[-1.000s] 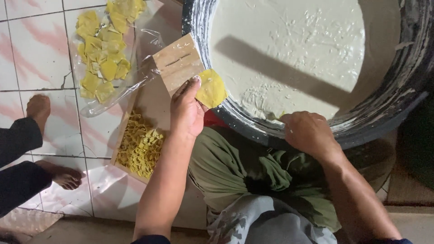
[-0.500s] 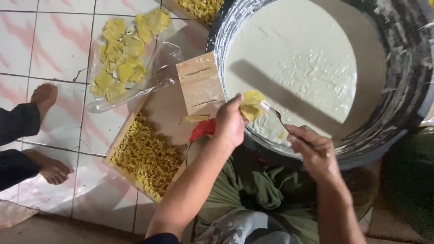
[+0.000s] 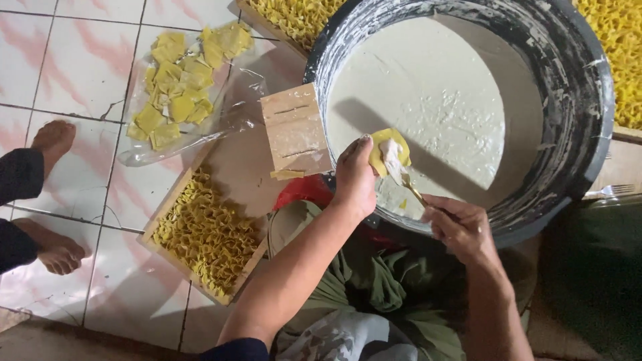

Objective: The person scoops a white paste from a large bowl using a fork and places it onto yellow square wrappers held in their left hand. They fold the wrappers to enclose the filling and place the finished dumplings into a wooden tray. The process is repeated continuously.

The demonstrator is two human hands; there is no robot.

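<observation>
Now that my left hand has carried the thin yellow square wrapper over the big black basin of pale paste, pinching it, my right hand, closed on a thin metal spoon, dabs paste on, so filling is underway.

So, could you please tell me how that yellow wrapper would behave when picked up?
The wrapper looks thin and curves over the left hand, so probably floppy and light. With wet paste on it, it may tear.
</observation>
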